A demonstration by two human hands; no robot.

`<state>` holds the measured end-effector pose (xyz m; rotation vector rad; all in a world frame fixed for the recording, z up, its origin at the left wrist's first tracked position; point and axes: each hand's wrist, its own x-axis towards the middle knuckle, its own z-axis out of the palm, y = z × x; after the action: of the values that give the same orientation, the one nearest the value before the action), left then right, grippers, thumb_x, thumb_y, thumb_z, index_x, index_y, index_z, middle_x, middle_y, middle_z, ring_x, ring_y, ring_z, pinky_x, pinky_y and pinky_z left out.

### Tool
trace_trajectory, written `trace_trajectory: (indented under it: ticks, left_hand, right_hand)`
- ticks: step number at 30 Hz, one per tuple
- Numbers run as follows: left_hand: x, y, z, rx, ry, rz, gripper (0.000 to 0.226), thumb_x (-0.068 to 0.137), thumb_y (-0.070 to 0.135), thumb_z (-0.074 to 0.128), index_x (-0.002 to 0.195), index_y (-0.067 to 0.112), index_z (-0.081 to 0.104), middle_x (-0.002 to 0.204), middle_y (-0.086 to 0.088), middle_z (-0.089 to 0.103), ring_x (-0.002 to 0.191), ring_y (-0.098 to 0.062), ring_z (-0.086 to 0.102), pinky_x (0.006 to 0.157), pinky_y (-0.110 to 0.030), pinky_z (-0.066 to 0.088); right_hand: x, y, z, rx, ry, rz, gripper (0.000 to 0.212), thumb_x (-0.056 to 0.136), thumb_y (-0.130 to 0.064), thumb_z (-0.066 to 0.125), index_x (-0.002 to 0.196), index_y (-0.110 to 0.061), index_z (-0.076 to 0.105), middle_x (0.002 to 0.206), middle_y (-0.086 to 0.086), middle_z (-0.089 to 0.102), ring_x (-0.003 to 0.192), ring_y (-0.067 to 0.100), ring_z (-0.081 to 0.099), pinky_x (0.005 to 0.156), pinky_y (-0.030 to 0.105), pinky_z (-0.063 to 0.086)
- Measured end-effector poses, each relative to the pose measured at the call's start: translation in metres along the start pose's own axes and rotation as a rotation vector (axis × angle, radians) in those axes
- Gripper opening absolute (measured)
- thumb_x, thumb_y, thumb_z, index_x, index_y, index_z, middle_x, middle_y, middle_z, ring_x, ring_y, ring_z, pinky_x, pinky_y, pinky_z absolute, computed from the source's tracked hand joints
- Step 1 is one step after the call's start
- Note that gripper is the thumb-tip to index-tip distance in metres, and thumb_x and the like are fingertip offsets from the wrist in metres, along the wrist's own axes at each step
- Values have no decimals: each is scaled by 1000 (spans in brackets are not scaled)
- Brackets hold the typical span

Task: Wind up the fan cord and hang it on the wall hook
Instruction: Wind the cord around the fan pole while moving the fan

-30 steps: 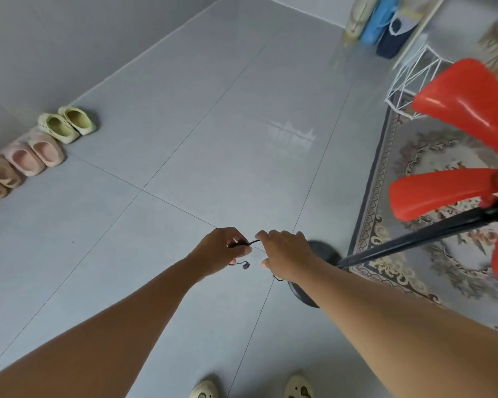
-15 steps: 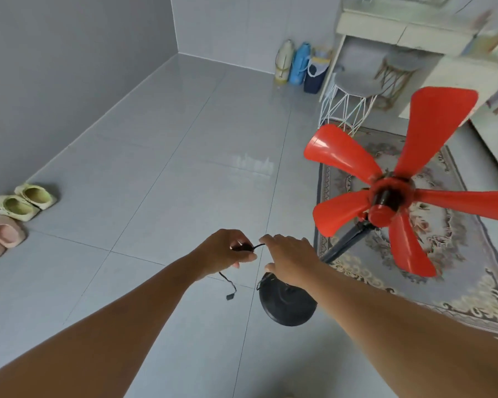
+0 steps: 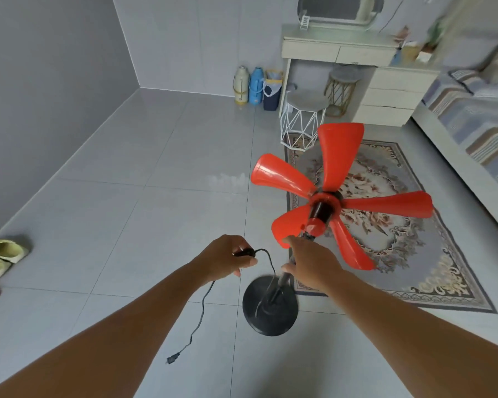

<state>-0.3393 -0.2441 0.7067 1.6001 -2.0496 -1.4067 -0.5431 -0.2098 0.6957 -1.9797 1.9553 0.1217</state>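
Cord point(image 3: 202, 308) is pinched in the closed left hand point(image 3: 227, 258), its plug point(image 3: 173, 359) hanging low above the tiled floor point(image 3: 127, 225). Fan pole point(image 3: 282, 282) is gripped by the right hand point(image 3: 311, 265), above the round base point(image 3: 270, 314).

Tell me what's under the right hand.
The right hand covers the fan pole, with the black base on tile below. Its grip on the pole is hidden.
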Motion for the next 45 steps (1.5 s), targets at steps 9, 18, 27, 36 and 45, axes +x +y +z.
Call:
trace_trajectory:
  ticks: [9, 18, 27, 36, 45]
  left_hand:
    - [16, 47, 12, 74, -6, 14, 15, 84, 27, 68, 93, 14, 68, 74, 9, 64, 59, -7, 65, 42, -6, 34]
    - [49, 77, 25, 108, 2, -15, 19, 86, 26, 66, 97, 11, 69, 82, 1, 68, 62, -9, 66, 50, -17, 35]
    - [87, 80, 37, 98, -3, -70, 21, 86, 25, 66, 99, 9, 69, 87, -3, 70, 66, -13, 67, 58, -20, 40]
    - [128, 75, 39, 69, -7, -137, 19, 86, 25, 66, 98, 10, 68, 80, 1, 65, 67, -14, 66, 53, -20, 36]
    - [143, 74, 34, 53, -6, -193, 12, 85, 25, 66, 92, 14, 66, 78, 2, 66, 65, -13, 65, 53, -19, 38]
  right_hand:
    - [1, 57, -29, 319, 56, 279, 61, 84, -50, 66, 128, -10, 48, 103, 3, 67, 84, 17, 65, 65, 26, 47]
    - [41, 84, -35, 740, 37, 475, 52, 82, -55, 65, 102, -7, 61, 59, -7, 48, 46, 5, 44, 37, 16, 30]
    - [85, 93, -34, 1067, -10, 614, 70, 88, -45, 66, 140, -4, 43, 119, 11, 62, 118, 31, 59, 106, 44, 46]
    - [125, 100, -29, 1273, -222, 831, 92, 78, -49, 76, 149, -16, 29, 148, 13, 42, 132, 35, 47, 103, 53, 47]
    - [142, 98, -38, 1389, -286, 988, 73, 72, -31, 84, 130, -19, 42, 127, 9, 51, 118, 32, 54, 83, 43, 59]
